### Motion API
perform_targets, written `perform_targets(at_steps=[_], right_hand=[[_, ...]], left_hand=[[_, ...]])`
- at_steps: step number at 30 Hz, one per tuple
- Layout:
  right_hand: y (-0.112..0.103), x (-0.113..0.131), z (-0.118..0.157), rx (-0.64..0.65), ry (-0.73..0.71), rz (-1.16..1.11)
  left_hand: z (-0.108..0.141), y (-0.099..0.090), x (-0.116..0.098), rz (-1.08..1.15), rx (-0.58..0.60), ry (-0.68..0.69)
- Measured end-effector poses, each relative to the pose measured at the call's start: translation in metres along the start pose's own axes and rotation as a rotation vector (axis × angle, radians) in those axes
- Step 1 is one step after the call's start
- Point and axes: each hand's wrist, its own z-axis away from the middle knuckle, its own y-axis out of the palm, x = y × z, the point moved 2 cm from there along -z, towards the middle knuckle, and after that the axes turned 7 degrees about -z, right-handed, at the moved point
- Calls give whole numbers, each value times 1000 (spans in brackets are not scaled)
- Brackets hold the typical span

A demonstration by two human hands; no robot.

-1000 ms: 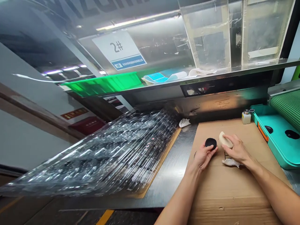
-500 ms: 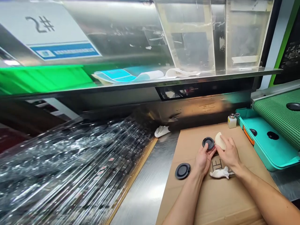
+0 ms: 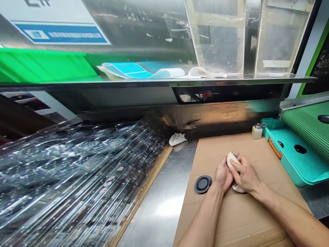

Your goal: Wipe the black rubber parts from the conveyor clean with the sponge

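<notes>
Above the cardboard sheet [image 3: 231,219], my left hand [image 3: 223,174] holds a dark round lid [image 3: 235,156], mostly covered by the pad and fingers. My right hand [image 3: 245,173] grips a cream pad [image 3: 232,160] and presses it on the lid's face. Another dark round lid [image 3: 203,184] lies flat on the cardboard, left of my left hand. Partly hidden under my right hand is a crumpled white cloth [image 3: 238,188].
A small bottle [image 3: 257,132] stands at the cardboard's back right corner. Right of it are a teal tray [image 3: 291,168] holding dark round parts and a green conveyor belt [image 3: 308,118]. Plastic-wrapped goods [image 3: 84,178] fill the left, below a metal shelf [image 3: 154,82].
My right hand has brought the cream pad leftward from beside the lid onto it, hiding most of the lid. The white cloth is now more covered. The camera view has shifted slightly.
</notes>
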Motion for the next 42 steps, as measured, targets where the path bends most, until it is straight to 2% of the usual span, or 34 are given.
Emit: perform_targets(at_steps=[3,7,10,13,16,19,22,25,27,33,38,42], right_hand=[[0,2,-4,-21,54,74],[-2,2,-3,50,5,99],[-7,-2,0,57,66,179],[-9,0,2,131,12,223],[-13,-2,0,122,29,285],[-22,-17,-6,63,115,306],[-34,-42,-9,-8,209,275],[-41,-65,-10,-52,279,290],[-40,-74,-11,-25,301,304],[-36,-74,-12,46,343,325],[-37,-71,-15,69,335,356],[-36,-72,-17,71,330,363]], left_hand=[[-3,0,6,-19,37,2],[-5,-5,5,-42,-4,-10],[-6,-9,-1,-44,-18,29],[-6,-12,-4,-72,-51,52],[-5,-12,-5,-111,-75,57],[-2,-11,-9,-102,-98,50],[3,-10,-16,-37,-110,21],[9,-7,-23,59,-57,-2],[14,-3,-25,110,1,-11],[24,8,-25,136,72,-159],[25,8,-17,98,4,-315],[24,8,-14,96,-14,-349]])
